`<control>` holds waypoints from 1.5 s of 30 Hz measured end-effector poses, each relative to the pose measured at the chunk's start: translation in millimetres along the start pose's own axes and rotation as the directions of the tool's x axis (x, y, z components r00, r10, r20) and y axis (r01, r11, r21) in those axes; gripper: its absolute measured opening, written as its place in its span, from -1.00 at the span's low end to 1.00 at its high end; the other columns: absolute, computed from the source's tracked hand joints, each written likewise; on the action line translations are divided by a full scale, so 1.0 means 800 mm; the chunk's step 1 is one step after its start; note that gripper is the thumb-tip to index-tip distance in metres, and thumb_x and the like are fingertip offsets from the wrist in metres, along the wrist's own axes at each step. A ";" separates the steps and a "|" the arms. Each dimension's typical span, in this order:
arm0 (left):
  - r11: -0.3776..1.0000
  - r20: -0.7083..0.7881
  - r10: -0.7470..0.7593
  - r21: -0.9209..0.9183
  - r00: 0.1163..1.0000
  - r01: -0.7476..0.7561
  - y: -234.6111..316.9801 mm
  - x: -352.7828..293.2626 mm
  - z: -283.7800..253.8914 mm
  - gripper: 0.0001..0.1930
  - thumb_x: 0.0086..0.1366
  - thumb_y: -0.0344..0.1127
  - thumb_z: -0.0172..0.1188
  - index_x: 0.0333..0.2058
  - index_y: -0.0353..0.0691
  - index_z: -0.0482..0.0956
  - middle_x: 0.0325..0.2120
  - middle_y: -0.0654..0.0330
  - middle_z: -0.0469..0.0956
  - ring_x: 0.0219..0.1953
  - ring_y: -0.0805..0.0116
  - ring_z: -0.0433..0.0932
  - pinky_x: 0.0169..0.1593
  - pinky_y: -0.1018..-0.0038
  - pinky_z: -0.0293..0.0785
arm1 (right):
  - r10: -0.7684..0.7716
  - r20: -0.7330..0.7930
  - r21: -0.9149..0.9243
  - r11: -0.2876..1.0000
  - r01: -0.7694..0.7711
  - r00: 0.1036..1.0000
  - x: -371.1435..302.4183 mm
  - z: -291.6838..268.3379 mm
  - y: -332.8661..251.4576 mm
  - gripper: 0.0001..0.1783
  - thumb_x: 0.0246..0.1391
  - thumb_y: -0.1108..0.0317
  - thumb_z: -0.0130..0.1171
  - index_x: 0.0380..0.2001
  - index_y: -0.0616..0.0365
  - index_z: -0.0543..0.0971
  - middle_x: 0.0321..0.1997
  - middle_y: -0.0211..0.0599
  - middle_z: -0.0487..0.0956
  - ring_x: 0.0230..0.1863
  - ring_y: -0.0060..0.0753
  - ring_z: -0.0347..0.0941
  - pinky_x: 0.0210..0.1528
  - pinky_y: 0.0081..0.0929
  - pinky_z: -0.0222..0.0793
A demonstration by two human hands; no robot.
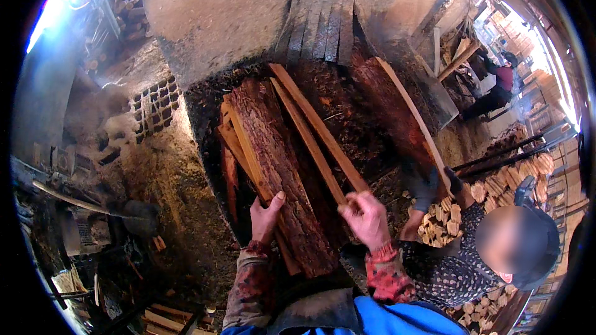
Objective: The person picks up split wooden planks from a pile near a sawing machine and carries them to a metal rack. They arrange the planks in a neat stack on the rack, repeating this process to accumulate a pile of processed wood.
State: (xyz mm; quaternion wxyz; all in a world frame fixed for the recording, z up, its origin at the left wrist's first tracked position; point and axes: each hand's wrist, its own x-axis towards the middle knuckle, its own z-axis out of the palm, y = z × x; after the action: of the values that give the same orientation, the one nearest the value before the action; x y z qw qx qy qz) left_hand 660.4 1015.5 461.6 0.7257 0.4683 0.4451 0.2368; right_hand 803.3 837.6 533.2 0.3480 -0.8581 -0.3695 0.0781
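A long bark-covered slab (273, 174) lies lengthwise in front of me, with paler strips of sawn wood along and under its left side. My left hand (267, 216) is closed on the slab's left edge, thumb up on the bark, the other fingers partly hidden. To its right, two narrow wooden strips (320, 127) slant away from me. At their near ends is my right hand (366, 217), its fingers curled round them. The far ends of the strips rest on the dark, bark-littered surface (329, 96).
On the right, a co-worker (459, 254) in a dark cap and gloves holds a wide bark slab (397, 111). Dark hanging flaps (323, 31) cover an opening in the machine ahead. Cut wood (515, 174) is stacked at right. Another person (496, 87) stands farther back.
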 end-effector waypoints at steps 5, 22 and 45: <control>0.997 0.034 0.079 -0.024 0.996 -0.078 -0.016 0.009 -0.002 -0.45 0.13 -0.10 0.37 -0.07 -0.44 0.47 -0.20 0.16 0.56 -0.18 0.41 0.51 -0.05 0.48 0.42 | 0.041 0.043 -0.271 0.962 -0.027 0.998 0.043 0.023 0.118 -0.37 -0.12 0.32 0.32 0.09 0.21 0.41 0.12 0.00 0.34 0.14 0.07 0.28 0.15 -0.18 0.29; 0.992 0.051 0.108 -0.077 0.993 -0.104 -0.036 0.019 -0.007 -0.47 0.16 -0.10 0.34 -0.06 -0.44 0.48 -0.17 0.17 0.56 -0.16 0.42 0.50 -0.02 0.48 0.40 | 0.086 -0.136 0.087 0.993 -0.074 0.987 0.076 0.035 0.115 -0.46 -0.01 0.28 0.28 0.07 0.15 0.44 -0.36 0.03 0.59 -0.33 -0.03 0.58 -0.29 -0.30 0.48; 0.993 0.025 0.089 -0.081 0.996 -0.087 -0.040 0.020 -0.012 -0.41 0.11 -0.09 0.40 -0.05 -0.46 0.46 -0.17 0.15 0.56 -0.16 0.42 0.51 -0.04 0.50 0.41 | -0.090 -0.005 -0.102 0.991 0.089 0.996 0.017 0.016 0.047 -0.64 -0.04 0.37 0.28 -0.14 0.29 0.55 -0.13 -0.07 0.49 -0.05 -0.02 0.43 -0.05 -0.24 0.42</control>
State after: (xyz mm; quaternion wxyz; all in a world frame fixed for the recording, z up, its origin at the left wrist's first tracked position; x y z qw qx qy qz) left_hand 657.4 1017.8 424.6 0.7389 0.4616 0.4037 0.2792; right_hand 829.5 835.4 500.6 0.3089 -0.8575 -0.4094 0.0396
